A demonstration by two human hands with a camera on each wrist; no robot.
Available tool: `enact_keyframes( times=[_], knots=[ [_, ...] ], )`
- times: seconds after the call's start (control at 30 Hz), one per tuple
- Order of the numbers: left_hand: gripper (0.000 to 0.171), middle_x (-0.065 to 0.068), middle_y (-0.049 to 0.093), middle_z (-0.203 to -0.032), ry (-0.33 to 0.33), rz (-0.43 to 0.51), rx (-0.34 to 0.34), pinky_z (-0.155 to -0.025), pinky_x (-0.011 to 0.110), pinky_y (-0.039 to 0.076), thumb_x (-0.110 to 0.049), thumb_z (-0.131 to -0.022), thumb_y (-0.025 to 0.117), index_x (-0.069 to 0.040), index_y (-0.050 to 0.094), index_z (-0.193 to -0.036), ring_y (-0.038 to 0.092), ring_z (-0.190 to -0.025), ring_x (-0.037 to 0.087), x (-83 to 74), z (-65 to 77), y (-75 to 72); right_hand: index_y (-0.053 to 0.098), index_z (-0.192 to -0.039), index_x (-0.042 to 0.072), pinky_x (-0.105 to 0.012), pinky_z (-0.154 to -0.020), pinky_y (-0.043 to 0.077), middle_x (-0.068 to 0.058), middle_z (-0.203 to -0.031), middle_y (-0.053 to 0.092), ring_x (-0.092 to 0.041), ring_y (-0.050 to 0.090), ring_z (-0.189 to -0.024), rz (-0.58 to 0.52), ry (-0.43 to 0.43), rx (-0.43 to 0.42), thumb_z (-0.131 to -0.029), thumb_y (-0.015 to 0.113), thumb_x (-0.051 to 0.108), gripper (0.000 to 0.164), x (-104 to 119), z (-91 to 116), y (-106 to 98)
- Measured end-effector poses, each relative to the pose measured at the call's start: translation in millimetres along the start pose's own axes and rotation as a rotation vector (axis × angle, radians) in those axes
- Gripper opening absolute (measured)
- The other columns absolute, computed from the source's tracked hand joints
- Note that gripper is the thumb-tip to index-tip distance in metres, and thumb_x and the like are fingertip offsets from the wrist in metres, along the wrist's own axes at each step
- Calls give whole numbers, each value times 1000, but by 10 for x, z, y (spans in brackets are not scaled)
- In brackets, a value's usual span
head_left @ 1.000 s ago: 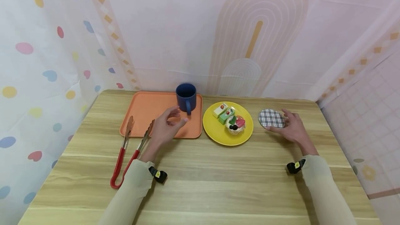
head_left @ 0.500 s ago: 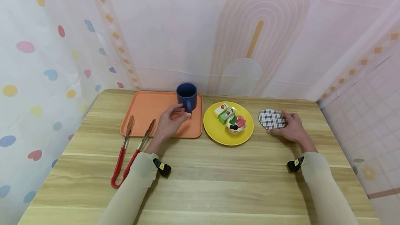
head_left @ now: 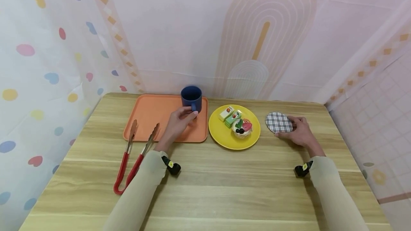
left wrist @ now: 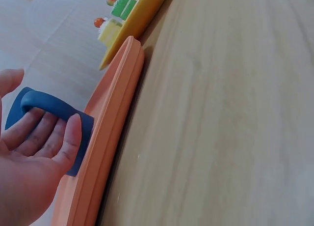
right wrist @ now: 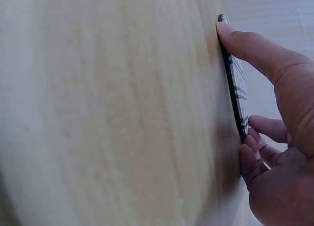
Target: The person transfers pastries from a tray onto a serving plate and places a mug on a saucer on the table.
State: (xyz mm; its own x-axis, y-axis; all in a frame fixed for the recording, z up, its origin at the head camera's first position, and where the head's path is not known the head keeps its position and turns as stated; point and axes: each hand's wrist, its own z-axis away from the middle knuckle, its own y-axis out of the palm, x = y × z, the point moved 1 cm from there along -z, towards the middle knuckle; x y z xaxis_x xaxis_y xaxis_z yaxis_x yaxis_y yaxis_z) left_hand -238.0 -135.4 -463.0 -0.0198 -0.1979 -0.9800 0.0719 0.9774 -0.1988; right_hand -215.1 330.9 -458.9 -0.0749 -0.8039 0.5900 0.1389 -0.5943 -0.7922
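A dark blue mug [head_left: 191, 99] stands on the right end of the orange tray [head_left: 157, 109]. My left hand [head_left: 177, 123] is at its handle; in the left wrist view the fingertips [left wrist: 49, 123] reach in behind the handle [left wrist: 51, 103], while the thumb stays apart above it. Farther right lies a round plaid coaster [head_left: 278, 122] with a dark rim. My right hand [head_left: 300, 131] spans its right side, thumb [right wrist: 228, 29] at the near edge and fingertips at the other, gripping it by the rim.
Between the hands sits a yellow plate [head_left: 224, 140] with two small cake slices [head_left: 229, 115] and a fruit tart [head_left: 242, 128]. Red-handled tongs [head_left: 122, 170] lie spread at the left, tips over the tray's edge. A patterned cloth [head_left: 179, 38] hangs behind the table.
My left hand has moved rightward and forward to the mug's handle. My right hand's fingers have closed in on the coaster's rim. Mug and coaster stay in place.
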Motion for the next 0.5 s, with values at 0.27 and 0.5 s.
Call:
enact_keyframes(
  times=[0.27, 0.5],
  knots=[
    [39, 25, 72, -112, 13, 100, -5, -88, 38, 61, -32, -104, 61, 2, 68, -121, 72, -103, 34, -4, -96, 134, 30, -158, -2, -59, -108, 39, -32, -149, 27, -46, 43, -129, -41, 6, 11, -83, 83, 47, 105, -42, -4, -2],
    [34, 7, 68, -90, 21, 201, -55, -77, 30, 61, -22, -108, 54, 10, 65, -107, 67, -83, 18, 26, -125, 232, 29, -159, 0, -57, -105, 40, -31, -150, 27, -44, 44, -128, -49, 13, 18, -85, 82, 46, 102, -77, 3, -7]
  ],
)
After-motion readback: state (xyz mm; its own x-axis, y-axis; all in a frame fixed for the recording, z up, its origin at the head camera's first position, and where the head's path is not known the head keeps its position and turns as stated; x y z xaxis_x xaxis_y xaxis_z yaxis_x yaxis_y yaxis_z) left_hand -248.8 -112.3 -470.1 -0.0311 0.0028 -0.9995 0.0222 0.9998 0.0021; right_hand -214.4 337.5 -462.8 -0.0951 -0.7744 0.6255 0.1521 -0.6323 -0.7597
